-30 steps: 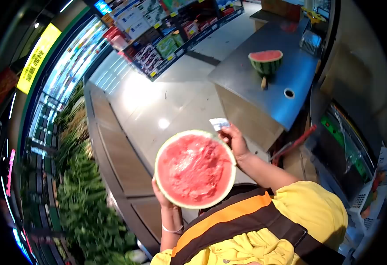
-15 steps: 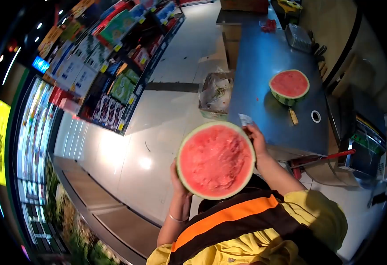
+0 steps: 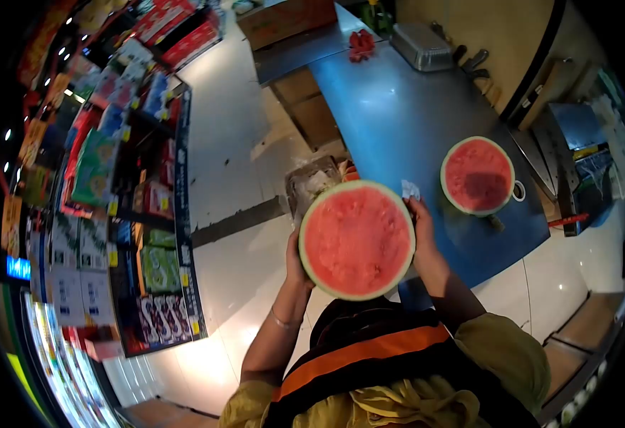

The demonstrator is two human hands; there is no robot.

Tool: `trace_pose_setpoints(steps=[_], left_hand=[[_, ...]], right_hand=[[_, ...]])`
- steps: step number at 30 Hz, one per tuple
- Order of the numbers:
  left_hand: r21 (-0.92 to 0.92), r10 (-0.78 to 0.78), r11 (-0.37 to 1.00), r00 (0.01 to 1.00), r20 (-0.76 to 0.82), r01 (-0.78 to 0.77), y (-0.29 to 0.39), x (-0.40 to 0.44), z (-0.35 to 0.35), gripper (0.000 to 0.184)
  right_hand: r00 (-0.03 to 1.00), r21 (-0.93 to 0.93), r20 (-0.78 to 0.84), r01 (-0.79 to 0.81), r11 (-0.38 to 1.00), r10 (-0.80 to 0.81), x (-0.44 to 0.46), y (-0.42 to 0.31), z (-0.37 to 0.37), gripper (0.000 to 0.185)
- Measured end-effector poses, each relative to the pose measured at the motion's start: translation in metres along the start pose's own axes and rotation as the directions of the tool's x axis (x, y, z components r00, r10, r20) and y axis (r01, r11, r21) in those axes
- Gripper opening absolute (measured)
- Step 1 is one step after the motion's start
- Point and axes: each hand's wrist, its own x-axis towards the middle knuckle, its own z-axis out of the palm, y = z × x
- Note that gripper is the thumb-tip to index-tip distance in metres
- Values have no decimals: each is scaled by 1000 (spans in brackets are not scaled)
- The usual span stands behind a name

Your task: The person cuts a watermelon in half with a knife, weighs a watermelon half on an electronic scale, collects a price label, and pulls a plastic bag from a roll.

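Observation:
Between my two hands I hold a watermelon half, its red cut face turned up toward me. My left hand grips the rind on the left side, fingers mostly hidden beneath. My right hand is wrapped around the right side of the rind. A crumpled white piece, paper or plastic, shows just beyond my right fingers; whether I hold it I cannot tell. A second watermelon half sits cut side up on the metal table, a shadow across its face.
A clear plastic container and knives are at the table's back. A roll of tape lies beside the second half. A bin stands on the floor left of the table. Stocked shelves line the left.
My view has turned, so the table and shelves appear shifted and rotated. The held watermelon half stays in both hands, now facing me more evenly and closer to the table side.

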Motion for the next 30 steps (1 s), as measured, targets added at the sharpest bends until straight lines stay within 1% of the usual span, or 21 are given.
trace_pose_setpoints(steps=[2,3,5,6,7,9,10,12,14,15,16,17,19,20,22,23,25,26,27,29,30], left_hand=[[27,-70,997,995,65,68,21,65,-2,53],[42,-101,994,991,90,98,34,94,7,53],[140,-206,973,962,177,183,52,145,22,51],[156,-233,967,947,222,202,57,172,27,51],[155,-275,958,924,266,241,61,197,29,50],[155,-327,944,888,324,291,67,240,48,50],[204,-353,932,879,321,300,70,256,56,50],[290,-400,903,864,305,316,73,289,68,50],[296,-430,891,845,318,343,68,317,75,51],[297,-442,887,835,328,354,66,329,80,51],[281,-487,869,805,339,408,65,341,83,51],[282,-488,868,804,340,408,60,352,85,51],[267,-488,868,816,309,418,55,379,92,48],[277,-488,867,817,308,413,51,393,95,48],[289,-441,889,837,324,356,44,414,105,45],[296,-450,884,834,320,363,41,424,110,45],[334,-478,867,807,346,370,38,440,115,42],[346,-504,855,775,381,386,39,446,116,42],[346,-505,855,776,378,387,38,447,119,42],[479,-495,822,804,330,310,43,445,125,48],[477,-487,825,810,326,304,45,446,125,48]], right_hand=[[986,30,-61,160,987,-158,31,-3,16,9],[978,33,-86,194,980,-191,40,-10,33,9],[951,7,-96,297,955,-295,53,-20,60,10],[931,38,-24,364,931,-363,94,-10,13,13],[915,25,-39,402,915,-401,105,-10,15,13],[846,-31,-190,501,865,-497,131,-15,21,18],[827,-85,-217,514,854,-519,146,-18,17,24],[798,-103,-243,544,833,-551,172,-24,11,24],[768,-119,-266,573,811,-582,194,-33,0,24],[760,-138,-251,585,800,-599,207,-39,-7,24],[755,-154,-234,594,790,-613,218,-42,-15,23],[753,-155,-235,595,789,-614,229,-45,-24,23],[704,-108,-273,655,748,-656,246,-55,-11,13],[702,-98,-276,659,746,-657,253,-60,-8,13],[699,-50,-303,668,743,-648,262,-69,-7,14],[695,-49,-313,669,741,-648,264,-73,-7,14],[709,-18,-333,654,756,-622,265,-78,-7,15],[709,-19,-340,651,759,-617,265,-80,-10,15],[714,-4,-312,658,753,-626,266,-80,-13,16],[727,18,-280,657,754,-627,265,-83,-13,16],[702,42,-339,677,735,-627,260,-84,-15,17]])
